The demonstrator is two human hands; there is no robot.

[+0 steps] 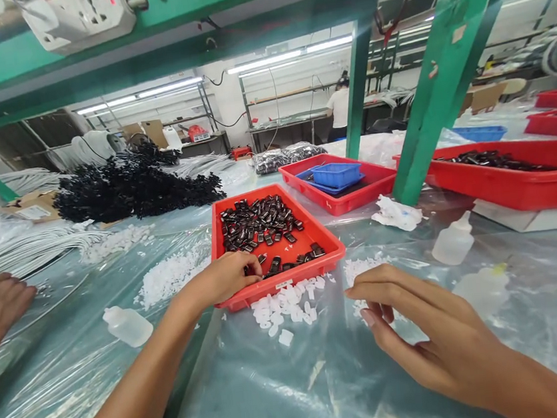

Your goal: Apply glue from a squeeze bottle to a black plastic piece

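Left hand (pixel 230 275) is reaching into a red tray (pixel 315 270) of dark parts (pixel 264 218).
The dark parts are lying beside and beyond its curling fingers; whether it is gripping one cannot be told. The right hand (pixel 443 328) is hovering, loosely open, near white pieces (pixel 363 268).

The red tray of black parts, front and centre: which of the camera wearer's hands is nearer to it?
The left hand: it reaches over the near rim of the red tray. The right hand hovers outside, to the tray's right.
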